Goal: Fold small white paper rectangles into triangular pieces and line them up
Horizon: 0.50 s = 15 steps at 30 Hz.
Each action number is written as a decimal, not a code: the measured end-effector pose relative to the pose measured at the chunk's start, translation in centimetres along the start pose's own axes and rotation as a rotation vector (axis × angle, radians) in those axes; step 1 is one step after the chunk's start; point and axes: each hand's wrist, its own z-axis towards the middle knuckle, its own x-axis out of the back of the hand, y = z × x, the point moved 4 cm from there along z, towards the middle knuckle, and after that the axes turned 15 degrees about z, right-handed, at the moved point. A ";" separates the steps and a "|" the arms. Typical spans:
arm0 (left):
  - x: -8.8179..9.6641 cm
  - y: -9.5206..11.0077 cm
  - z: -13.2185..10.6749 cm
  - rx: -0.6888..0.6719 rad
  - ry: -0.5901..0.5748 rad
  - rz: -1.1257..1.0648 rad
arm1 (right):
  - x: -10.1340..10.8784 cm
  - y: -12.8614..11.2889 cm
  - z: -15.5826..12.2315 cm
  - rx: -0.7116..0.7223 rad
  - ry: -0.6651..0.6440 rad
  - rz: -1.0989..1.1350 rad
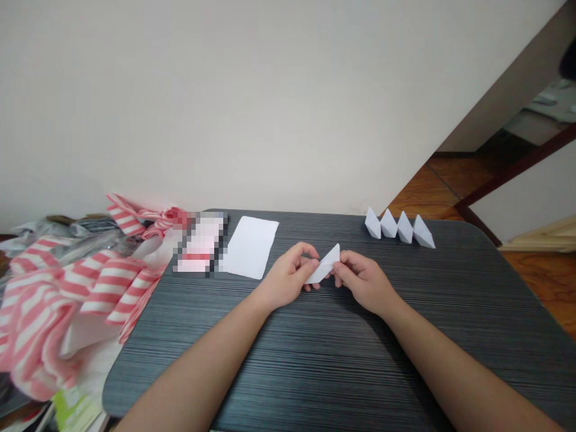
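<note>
Between my two hands is a small folded piece of white paper (327, 264), pointed at its upper right end. My left hand (291, 273) pinches its lower left part, thumb on top. With thumb and fingers, my right hand (362, 277) grips the right edge. Both hands are held over the dark table, and the fingertips behind the paper are partly hidden. At the table's back right stands a row of several folded white paper boats (387, 225). A stack of white paper sheets (251, 247) lies to the left of my left hand.
The dark wood-grain table (279, 366) has its back edge near a pale wall (252, 108). Left of the paper stack is a pixelated flat object (201, 243). Red-and-white striped cloth (99, 282) is heaped beside the table's left edge. Wooden floor (418, 192) shows on the right.
</note>
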 end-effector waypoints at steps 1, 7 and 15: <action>0.0 0.0 0.0 -0.008 0.009 0.002 | 0.1 0.0 0.0 0.006 0.014 -0.006; 0.1 -0.1 0.0 -0.007 0.020 0.042 | 0.2 0.1 0.0 0.025 0.025 -0.029; 0.1 0.1 -0.3 -0.022 0.032 0.142 | 0.2 0.1 0.0 0.020 0.042 -0.031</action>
